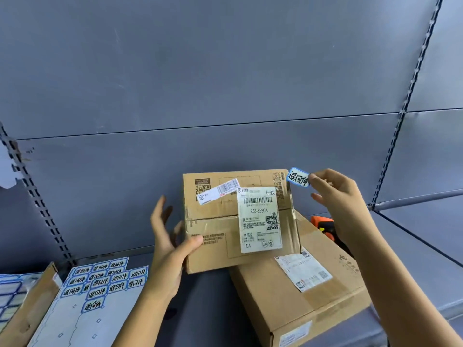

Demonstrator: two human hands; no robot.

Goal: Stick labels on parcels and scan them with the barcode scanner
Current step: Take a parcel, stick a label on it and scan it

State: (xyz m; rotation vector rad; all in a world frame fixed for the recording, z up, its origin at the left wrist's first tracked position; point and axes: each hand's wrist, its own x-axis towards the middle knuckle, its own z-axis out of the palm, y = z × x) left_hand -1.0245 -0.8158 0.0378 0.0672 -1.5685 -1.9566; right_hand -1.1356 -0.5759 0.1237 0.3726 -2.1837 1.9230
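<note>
Meanwhile, beside a sheet of labels (100, 284) on the shelf (205, 296), the left hand (167, 251) tilts a small parcel (220, 221) up by its edge, thumb on its face, apparently baring it for the label (298, 177) pinched in the right hand (335, 196) at its top corner; a scanner (325, 226) lies behind.

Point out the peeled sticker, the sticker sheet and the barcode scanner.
peeled sticker (298, 177), head view, middle of its handwritten face.
sticker sheet (82, 329), head view, bare backing below the remaining stickers.
barcode scanner (323, 224), head view, its visible orange top.
</note>
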